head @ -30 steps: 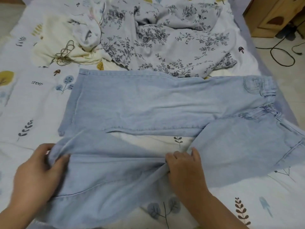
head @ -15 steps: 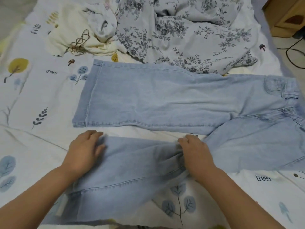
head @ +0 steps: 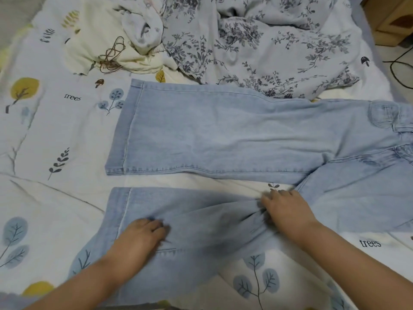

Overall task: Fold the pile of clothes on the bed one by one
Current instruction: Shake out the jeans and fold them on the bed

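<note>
Light blue jeans [head: 223, 135] lie spread across the bed, waist at the right and legs pointing left. The far leg is flat. The near leg [head: 201, 231] is wrinkled and runs toward me. My left hand [head: 143, 236] presses on the near leg a little in from its hem, blurred by motion. My right hand [head: 288, 211] grips bunched denim on the same leg close to the crotch. Behind the jeans is the pile: a grey floral garment [head: 268, 41], a cream garment [head: 89, 45] with a brown cord [head: 111, 54], and a white piece [head: 143, 30].
The bed sheet [head: 44, 135] is white with tree and leaf prints. A wooden cabinet [head: 393, 19] stands off the bed at the top right, and a black cable [head: 400, 63] lies on the floor beside it.
The near leg was laid down and its hem now lies flat. My left hand let go of the hem and slid along the leg toward me. My right hand stayed near the crotch.
</note>
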Demonstrator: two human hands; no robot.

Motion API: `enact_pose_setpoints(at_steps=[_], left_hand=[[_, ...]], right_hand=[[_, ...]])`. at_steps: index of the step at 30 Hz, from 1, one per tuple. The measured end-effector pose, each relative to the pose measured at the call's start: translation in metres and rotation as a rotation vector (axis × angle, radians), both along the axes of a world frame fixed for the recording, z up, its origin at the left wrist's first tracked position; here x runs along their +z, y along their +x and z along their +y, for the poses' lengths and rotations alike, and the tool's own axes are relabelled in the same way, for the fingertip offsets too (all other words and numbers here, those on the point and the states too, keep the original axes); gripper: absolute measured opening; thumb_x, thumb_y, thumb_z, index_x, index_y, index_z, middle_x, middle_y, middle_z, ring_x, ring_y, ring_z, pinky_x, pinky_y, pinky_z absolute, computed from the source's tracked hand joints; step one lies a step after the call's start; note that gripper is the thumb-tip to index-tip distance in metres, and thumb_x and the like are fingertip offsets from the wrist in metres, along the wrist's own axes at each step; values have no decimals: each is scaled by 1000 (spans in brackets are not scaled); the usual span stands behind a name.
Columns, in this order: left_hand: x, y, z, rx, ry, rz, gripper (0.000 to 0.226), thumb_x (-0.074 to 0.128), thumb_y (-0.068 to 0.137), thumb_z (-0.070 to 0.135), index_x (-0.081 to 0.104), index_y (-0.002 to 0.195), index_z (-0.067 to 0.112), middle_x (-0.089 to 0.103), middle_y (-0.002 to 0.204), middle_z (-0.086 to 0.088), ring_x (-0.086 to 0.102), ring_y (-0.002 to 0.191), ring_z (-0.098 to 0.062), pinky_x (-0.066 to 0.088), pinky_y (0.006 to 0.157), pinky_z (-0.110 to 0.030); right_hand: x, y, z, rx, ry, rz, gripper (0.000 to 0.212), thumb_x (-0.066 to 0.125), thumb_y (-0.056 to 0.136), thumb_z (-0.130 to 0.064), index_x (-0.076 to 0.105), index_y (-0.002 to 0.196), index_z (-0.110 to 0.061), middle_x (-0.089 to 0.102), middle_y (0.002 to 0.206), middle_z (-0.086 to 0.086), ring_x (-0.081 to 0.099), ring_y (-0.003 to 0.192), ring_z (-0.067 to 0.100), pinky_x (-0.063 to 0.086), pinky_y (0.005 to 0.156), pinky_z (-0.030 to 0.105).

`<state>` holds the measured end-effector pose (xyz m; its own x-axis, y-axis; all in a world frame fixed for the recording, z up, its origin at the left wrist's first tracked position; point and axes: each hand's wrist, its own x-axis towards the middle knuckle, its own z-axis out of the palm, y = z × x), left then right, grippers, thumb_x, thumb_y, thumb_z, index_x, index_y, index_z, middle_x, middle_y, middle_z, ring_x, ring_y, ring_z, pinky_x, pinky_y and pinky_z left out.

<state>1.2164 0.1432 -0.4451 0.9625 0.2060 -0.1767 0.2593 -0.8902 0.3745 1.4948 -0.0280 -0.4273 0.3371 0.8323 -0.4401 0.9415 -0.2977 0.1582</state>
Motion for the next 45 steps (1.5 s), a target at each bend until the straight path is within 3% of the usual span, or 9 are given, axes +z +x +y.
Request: enact_pose_setpoints(at_steps=[7,12,19,26,30,33,37,41,45], left_hand=[[46,21,80,497,-470,-80,39,61,87,5,54,64,36,54,51,18,47,50,6,33,49,-8],[39,79,124,696,-40,-217,4,62,87,20,61,88,17,66,87,-4,61,85,-28,41,73,-32],[-17,50,126,575,83,416,56,56,82,56,51,127,22,51,124,-7,51,115,-30,40,92,-40],[6,51,166,738,16,56,24,69,81,30,66,90,8,59,76,-9,60,83,-32,37,65,-32],[19,70,170,1028,-7,-432,30,59,89,25,57,112,7,55,111,-18,56,87,-26,41,80,-34],[2,64,157,1209,-90,-219,46,55,91,27,44,126,-1,41,128,-27,49,110,-41,36,95,-41],[-29,41,117,1227,-262,233,58,51,91,43,40,119,-7,50,123,-33,48,115,-44,37,92,-42],[-38,24,102,1225,-367,24,31,64,86,30,49,97,5,61,96,-18,58,97,-36,35,72,-33],[-24,5,109,1202,-508,-271,19,62,87,10,50,74,19,62,76,-8,59,72,-25,43,65,-30]], right_hand=[[30,49,31,-276,238,38,29,55,90,-35,61,67,-19,67,91,15,58,92,34,38,71,34],[21,68,75,-577,671,19,24,57,91,-18,67,93,3,56,98,27,50,97,42,37,76,39],[-29,38,84,-486,196,76,52,53,91,-38,40,136,-15,40,138,13,34,127,32,33,101,41],[-31,51,92,-515,314,-49,24,41,92,-8,58,108,-6,59,111,21,57,104,36,45,81,38],[-15,68,102,-815,690,46,28,45,92,-8,55,118,-1,49,119,30,49,107,46,39,89,46],[-13,33,105,-598,683,90,41,57,85,-8,52,125,0,42,129,30,42,116,45,33,99,45],[-20,-43,96,-75,553,233,34,80,61,-19,67,89,-5,60,95,20,61,83,41,49,69,42],[-36,-72,90,-45,371,227,46,88,50,-17,69,91,-9,65,88,10,64,77,27,54,64,34],[-34,-70,99,-232,341,218,31,53,85,-6,48,113,-19,57,106,-2,49,91,17,37,68,26]])
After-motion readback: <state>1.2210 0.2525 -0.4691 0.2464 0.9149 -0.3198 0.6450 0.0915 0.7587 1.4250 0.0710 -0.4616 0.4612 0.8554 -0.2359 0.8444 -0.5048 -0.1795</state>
